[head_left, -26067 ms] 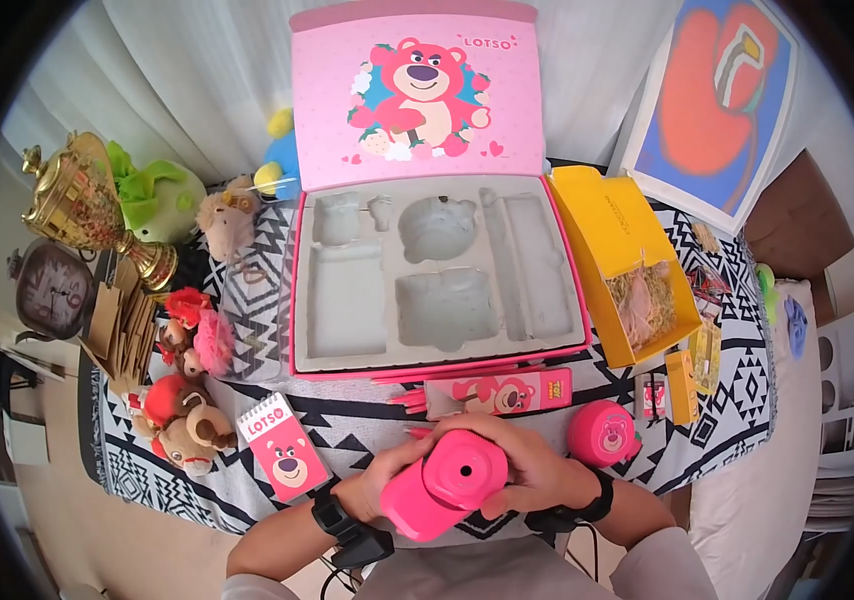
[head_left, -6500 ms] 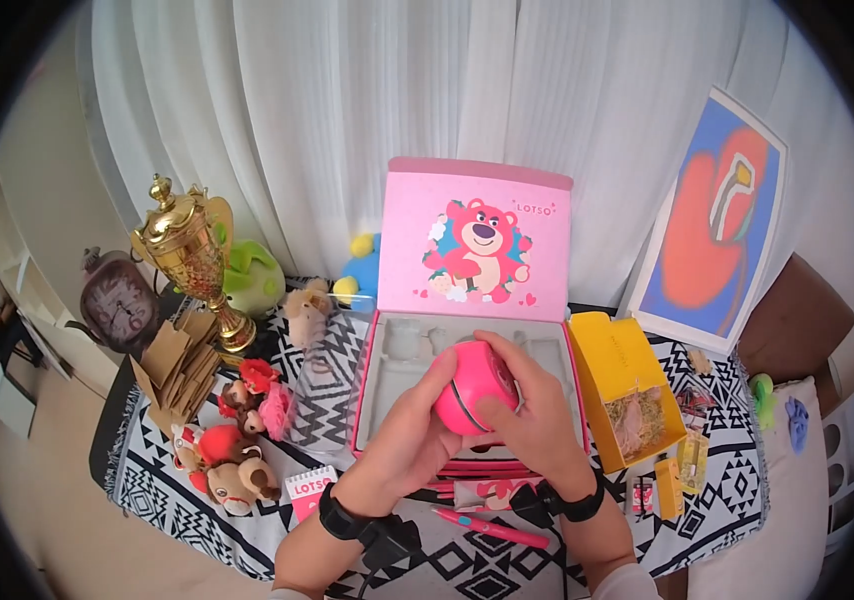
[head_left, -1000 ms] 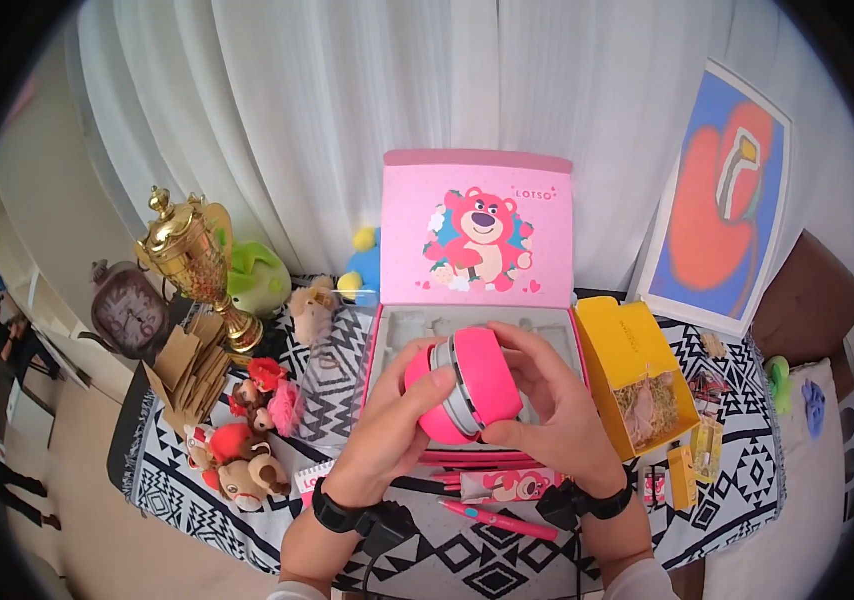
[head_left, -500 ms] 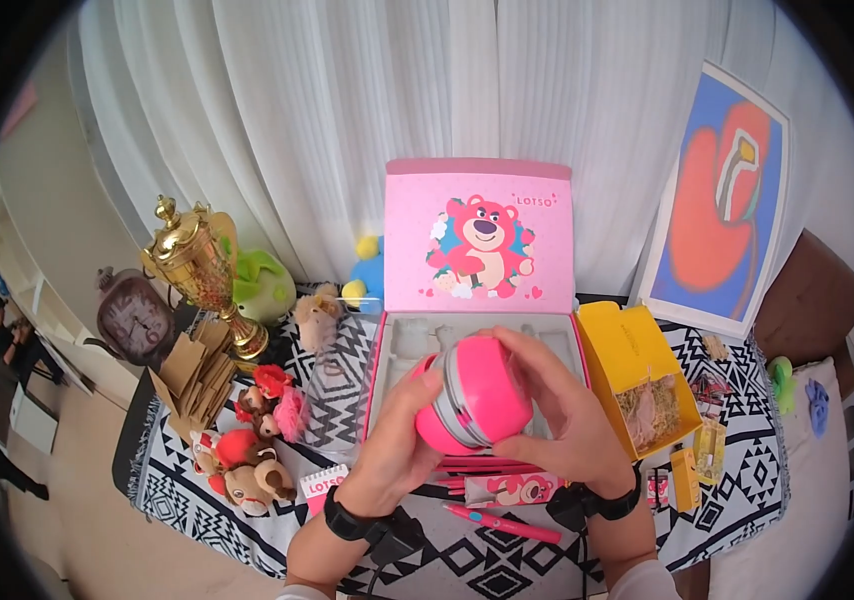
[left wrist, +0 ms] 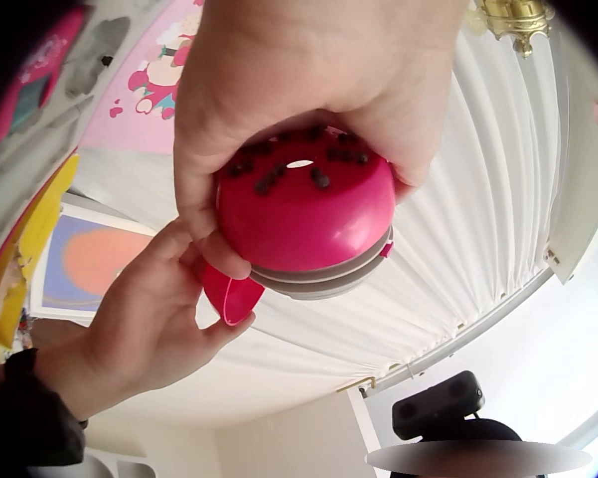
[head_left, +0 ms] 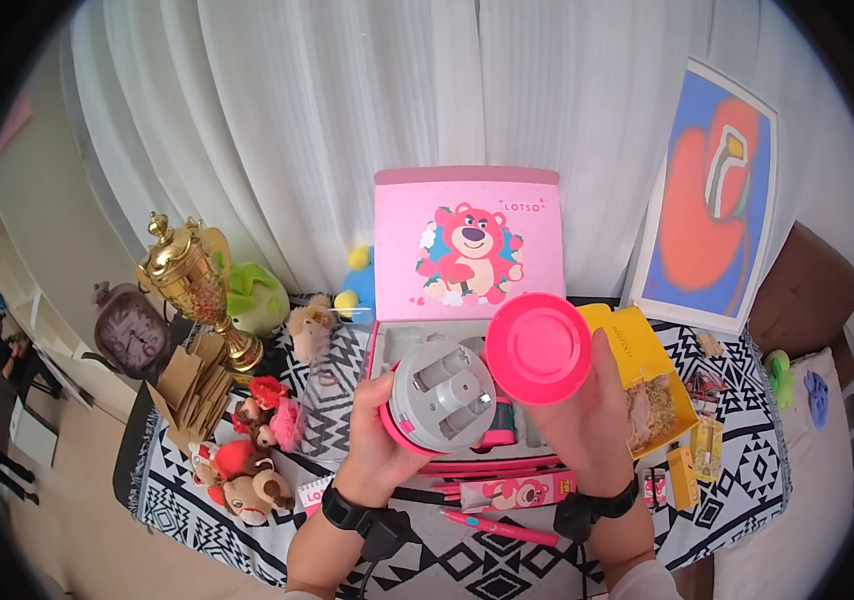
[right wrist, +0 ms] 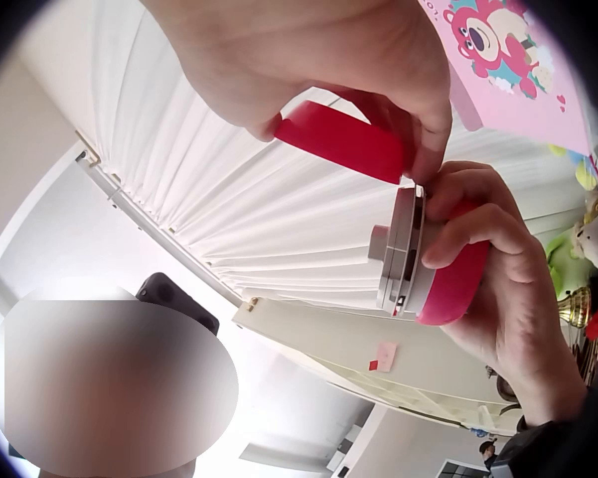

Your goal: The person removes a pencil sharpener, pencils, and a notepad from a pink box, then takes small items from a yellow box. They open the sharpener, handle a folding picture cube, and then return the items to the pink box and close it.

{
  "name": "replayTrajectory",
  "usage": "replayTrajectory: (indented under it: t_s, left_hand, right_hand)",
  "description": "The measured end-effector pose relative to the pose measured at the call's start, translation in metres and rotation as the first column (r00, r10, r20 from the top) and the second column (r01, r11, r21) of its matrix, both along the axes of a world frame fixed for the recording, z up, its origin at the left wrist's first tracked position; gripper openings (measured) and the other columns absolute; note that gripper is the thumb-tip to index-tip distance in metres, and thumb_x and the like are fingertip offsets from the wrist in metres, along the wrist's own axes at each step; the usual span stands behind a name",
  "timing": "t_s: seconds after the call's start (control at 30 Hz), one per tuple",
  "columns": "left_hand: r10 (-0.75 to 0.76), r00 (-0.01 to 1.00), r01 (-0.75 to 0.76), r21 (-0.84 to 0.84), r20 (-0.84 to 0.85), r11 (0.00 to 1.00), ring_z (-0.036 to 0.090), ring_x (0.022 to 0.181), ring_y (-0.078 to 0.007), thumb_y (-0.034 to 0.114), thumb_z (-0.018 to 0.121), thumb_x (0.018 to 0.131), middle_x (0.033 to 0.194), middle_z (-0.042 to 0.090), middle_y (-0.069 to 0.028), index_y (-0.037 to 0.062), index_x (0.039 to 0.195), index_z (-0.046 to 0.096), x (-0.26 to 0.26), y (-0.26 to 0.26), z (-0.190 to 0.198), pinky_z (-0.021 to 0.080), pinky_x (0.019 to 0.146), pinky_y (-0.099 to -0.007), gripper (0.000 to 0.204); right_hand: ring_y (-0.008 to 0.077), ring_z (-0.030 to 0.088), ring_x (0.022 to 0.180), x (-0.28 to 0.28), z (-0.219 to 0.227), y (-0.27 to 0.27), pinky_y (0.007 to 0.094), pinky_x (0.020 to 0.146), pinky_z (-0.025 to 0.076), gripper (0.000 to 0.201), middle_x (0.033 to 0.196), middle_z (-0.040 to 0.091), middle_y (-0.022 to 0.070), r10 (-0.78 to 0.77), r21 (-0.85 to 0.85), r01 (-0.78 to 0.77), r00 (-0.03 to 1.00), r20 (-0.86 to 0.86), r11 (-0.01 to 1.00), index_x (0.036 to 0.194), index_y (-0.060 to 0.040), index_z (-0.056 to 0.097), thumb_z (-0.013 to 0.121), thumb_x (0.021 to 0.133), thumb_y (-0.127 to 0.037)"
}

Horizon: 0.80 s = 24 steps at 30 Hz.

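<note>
My left hand (head_left: 375, 438) grips the base of a round pink mini desk vacuum (head_left: 444, 395). Its grey inner face is turned up in the head view, with two battery slots beside a round knob. Black bristle tufts ring a slot in its pink underside (left wrist: 307, 204), seen in the left wrist view. To its right, my right hand (head_left: 587, 425) holds the round pink cover (head_left: 539, 348), hollow side toward the head camera. The cover is off the vacuum, and in the right wrist view its edge (right wrist: 344, 144) comes close to the grey part (right wrist: 407, 249).
Behind the hands stands an open pink bear box (head_left: 469, 245) with a moulded grey tray, partly hidden. In front lie a pink pen (head_left: 499, 527) and a bear-print pack (head_left: 517, 494). Plush toys (head_left: 247, 480) and a gold trophy (head_left: 192, 275) stand left, a yellow box (head_left: 647, 390) right.
The pink cover has come off the vacuum. My right hand has carried it up and right, while my left hand has tipped the grey battery side up into view.
</note>
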<state>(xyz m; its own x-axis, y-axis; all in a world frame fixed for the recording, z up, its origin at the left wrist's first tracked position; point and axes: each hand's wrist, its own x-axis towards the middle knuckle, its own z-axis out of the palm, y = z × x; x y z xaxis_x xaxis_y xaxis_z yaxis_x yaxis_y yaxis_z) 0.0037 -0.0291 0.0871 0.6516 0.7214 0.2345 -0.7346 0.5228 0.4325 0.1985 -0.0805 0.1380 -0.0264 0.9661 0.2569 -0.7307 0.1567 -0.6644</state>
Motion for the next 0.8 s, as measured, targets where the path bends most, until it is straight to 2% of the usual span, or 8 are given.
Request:
replayTrajectory:
  t_s: [0.1,0.17,0.2,0.27,0.33,0.47,0.57,0.8]
  left_hand:
    - [-0.005,1.000,0.005,0.008,-0.012,1.000,0.054,0.120,-0.0313,0.043,0.054,0.088,0.134,0.051,-0.0144,0.0038,0.137,0.044,-0.001,0.000,0.002,0.045,0.097,-0.0533,0.063]
    - [0.000,1.000,0.000,0.010,-0.029,1.000,0.053,0.121,-0.0304,0.042,0.055,0.088,0.135,0.051,-0.0140,0.0036,0.137,0.043,0.001,-0.003,0.005,0.044,0.100,-0.0510,0.063]
    - [0.126,0.985,-0.122,0.041,-0.118,0.992,0.052,0.122,-0.0282,0.039,0.058,0.088,0.133,0.051,-0.0133,0.0033,0.137,0.042,0.005,-0.007,0.008,0.044,0.101,-0.0471,0.062]
    - [0.253,0.946,-0.241,0.081,-0.202,0.967,0.051,0.122,-0.0260,0.036,0.060,0.089,0.132,0.051,-0.0127,0.0030,0.136,0.041,0.009,-0.011,0.011,0.043,0.102,-0.0433,0.061]
    - [0.349,0.907,-0.290,0.253,-0.235,0.923,0.051,0.120,-0.0208,0.031,0.063,0.089,0.127,0.051,-0.0109,0.0033,0.133,0.041,0.010,-0.014,0.013,0.042,0.102,-0.0359,0.057]
    - [0.392,0.847,-0.287,0.314,-0.358,0.905,0.053,0.113,-0.0160,0.027,0.061,0.092,0.119,0.053,-0.0090,0.0040,0.127,0.044,0.007,-0.017,0.023,0.045,0.096,-0.0321,0.045]
    - [0.260,0.876,-0.211,0.163,-0.405,0.964,0.055,0.108,-0.0143,0.025,0.058,0.095,0.116,0.054,-0.0086,0.0044,0.124,0.045,0.003,-0.017,0.025,0.047,0.092,-0.0301,0.038]
    - [0.285,0.824,-0.262,0.117,-0.490,0.958,0.056,0.104,-0.0133,0.024,0.056,0.096,0.113,0.055,-0.0084,0.0052,0.122,0.045,0.005,-0.024,0.033,0.047,0.090,-0.0291,0.034]
  right_hand:
    - [0.0340,0.042,0.132,0.002,-0.003,-0.001,0.0479,0.112,0.031,0.062,0.142,0.042,0.0185,-0.004,0.013,0.003,0.998,0.063,1.000,0.141,0.0012,0.034,0.035,0.101,-0.046]
    - [0.0298,0.039,0.134,0.007,-0.011,-0.001,0.0448,0.113,0.030,0.069,0.143,0.041,0.0171,-0.088,0.188,0.013,0.912,0.400,0.982,0.142,-0.0003,0.033,0.058,0.093,-0.041]
    - [0.0298,0.039,0.134,0.005,-0.009,-0.002,0.0448,0.113,0.030,0.069,0.143,0.041,0.0171,-0.088,0.188,0.012,0.912,0.401,0.982,0.142,-0.0003,0.033,0.058,0.093,-0.041]
    - [0.0259,0.043,0.130,-0.003,-0.002,-0.005,0.0365,0.106,0.036,0.082,0.140,0.043,0.0147,-0.441,0.511,-0.027,0.467,0.766,0.859,0.143,-0.0020,0.034,0.080,0.077,-0.020]
    - [0.0245,0.043,0.130,-0.011,-0.009,-0.002,0.0361,0.106,0.036,0.088,0.139,0.042,0.0148,-0.451,0.520,-0.017,0.476,0.755,0.854,0.143,-0.0050,0.034,0.083,0.071,-0.015]
    - [0.0233,0.043,0.128,-0.004,-0.010,0.003,0.0373,0.107,0.036,0.088,0.140,0.040,0.0119,-0.223,0.352,-0.095,0.616,0.756,0.931,0.143,-0.0072,0.033,0.084,0.071,-0.015]
    - [0.0223,0.043,0.127,-0.001,-0.011,0.003,0.0382,0.108,0.036,0.089,0.140,0.039,0.0102,-0.150,0.308,-0.157,0.618,0.772,0.938,0.143,-0.0083,0.033,0.085,0.070,-0.015]
    - [0.0223,0.050,0.120,-0.002,-0.017,0.008,0.0365,0.102,0.041,0.090,0.131,0.047,0.0110,-0.233,0.353,-0.114,0.559,0.795,0.929,0.141,-0.0061,0.037,0.087,0.068,-0.022]
